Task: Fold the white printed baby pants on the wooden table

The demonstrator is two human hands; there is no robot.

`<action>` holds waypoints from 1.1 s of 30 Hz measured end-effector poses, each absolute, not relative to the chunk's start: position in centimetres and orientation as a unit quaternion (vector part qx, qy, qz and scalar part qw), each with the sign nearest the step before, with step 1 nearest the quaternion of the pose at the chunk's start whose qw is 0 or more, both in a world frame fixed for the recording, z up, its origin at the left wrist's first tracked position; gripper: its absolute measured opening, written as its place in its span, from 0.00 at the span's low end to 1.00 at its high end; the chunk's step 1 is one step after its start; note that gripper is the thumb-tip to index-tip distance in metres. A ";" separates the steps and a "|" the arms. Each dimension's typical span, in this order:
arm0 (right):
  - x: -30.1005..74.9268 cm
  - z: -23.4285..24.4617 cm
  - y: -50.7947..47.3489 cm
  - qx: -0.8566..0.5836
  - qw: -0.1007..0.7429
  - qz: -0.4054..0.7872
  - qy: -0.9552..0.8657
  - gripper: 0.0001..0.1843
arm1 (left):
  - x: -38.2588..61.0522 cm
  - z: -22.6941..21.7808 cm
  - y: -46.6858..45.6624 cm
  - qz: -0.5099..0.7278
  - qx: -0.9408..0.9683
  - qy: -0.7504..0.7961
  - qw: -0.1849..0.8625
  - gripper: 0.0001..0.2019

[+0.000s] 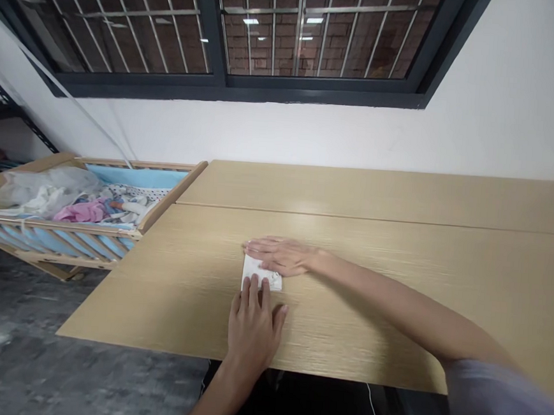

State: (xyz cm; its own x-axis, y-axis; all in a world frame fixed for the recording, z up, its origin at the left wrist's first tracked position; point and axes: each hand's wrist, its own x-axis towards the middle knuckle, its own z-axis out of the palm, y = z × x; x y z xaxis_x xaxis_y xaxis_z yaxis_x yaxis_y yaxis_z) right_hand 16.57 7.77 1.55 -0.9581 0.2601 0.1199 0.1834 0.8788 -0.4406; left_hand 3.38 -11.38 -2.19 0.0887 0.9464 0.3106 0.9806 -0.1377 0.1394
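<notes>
A small white square [255,270], which looks like folded paper or cloth with faint marks near its right corner, lies flat on the wooden tabletop [395,293]. My left hand [253,326] rests palm down with fingers spread, its fingertips touching the square's near edge. Across the far edge lies my right hand [285,256], flat with fingers stretched to the left and covering that part of the square. Neither hand is closed around anything.
To the left stands a wooden crib [111,236] with blue lining, holding crumpled cloths, a pink cloth [82,210] and a clear plastic bag [62,184]. Behind the table are a white wall [283,134] and a barred window [223,89]. A white cable [373,410] hangs below the front edge.
</notes>
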 end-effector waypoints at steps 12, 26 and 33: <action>17.6 1.8 9.9 -0.253 0.124 0.244 -0.928 0.34 | 0.6 0.7 -9.6 -0.216 -0.721 -0.658 -0.011 0.21; 16.0 1.3 5.1 -0.409 0.285 0.276 -0.822 0.11 | -1.2 3.4 -3.7 -0.044 -0.688 -0.724 -0.022 0.18; 12.6 4.3 -4.6 -0.364 0.291 0.493 -0.735 0.12 | -7.4 8.2 -13.3 -0.169 -0.726 -0.649 -0.155 0.19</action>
State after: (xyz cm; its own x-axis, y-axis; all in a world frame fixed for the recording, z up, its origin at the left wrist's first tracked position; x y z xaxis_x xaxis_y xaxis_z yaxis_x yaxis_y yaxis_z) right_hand 12.64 -4.57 4.34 -0.5658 0.8216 0.0691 0.2481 0.2496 -0.9360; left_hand -7.37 -13.32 8.23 0.1011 0.9939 0.0447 0.8892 -0.1104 0.4440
